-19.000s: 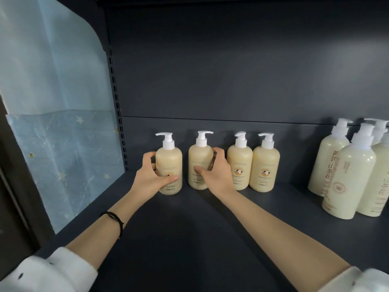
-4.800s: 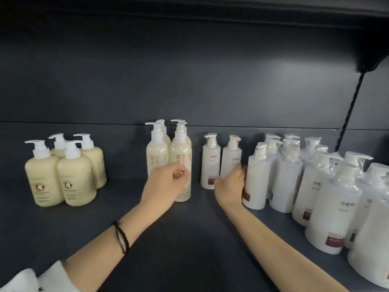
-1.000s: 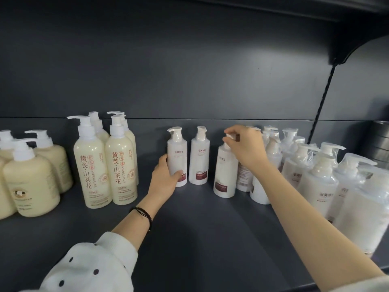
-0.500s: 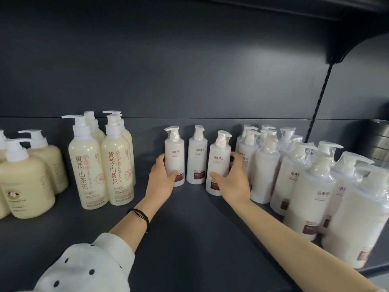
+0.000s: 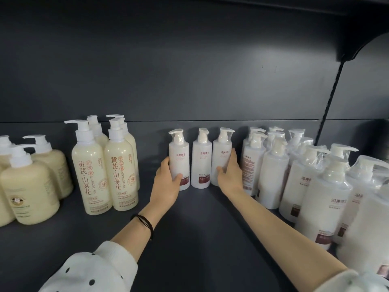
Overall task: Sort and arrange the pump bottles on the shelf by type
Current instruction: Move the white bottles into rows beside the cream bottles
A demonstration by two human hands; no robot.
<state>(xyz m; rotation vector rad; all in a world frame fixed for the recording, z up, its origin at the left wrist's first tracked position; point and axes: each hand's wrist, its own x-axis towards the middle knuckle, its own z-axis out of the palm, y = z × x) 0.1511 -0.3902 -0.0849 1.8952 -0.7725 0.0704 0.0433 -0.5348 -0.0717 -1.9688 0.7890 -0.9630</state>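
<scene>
Three small white pump bottles stand in a row near the back of the dark shelf (image 5: 200,239). My left hand (image 5: 167,183) grips the leftmost white bottle (image 5: 178,157) low on its side. My right hand (image 5: 230,175) presses against the right side of the third white bottle (image 5: 221,157); the middle white bottle (image 5: 201,159) stands between them, untouched. Tall cream bottles with red lettering (image 5: 103,169) are grouped to the left. Squat yellow bottles (image 5: 27,186) sit at the far left.
A crowd of several white plastic-wrapped pump bottles (image 5: 305,182) fills the shelf's right side, reaching forward to the front edge. A dark upright post (image 5: 330,98) and bracket rise at the right. The shelf's back wall is close behind the rows.
My right hand has pushed the third small white bottle back into line with the other two. My left hand keeps its hold on the leftmost one.
</scene>
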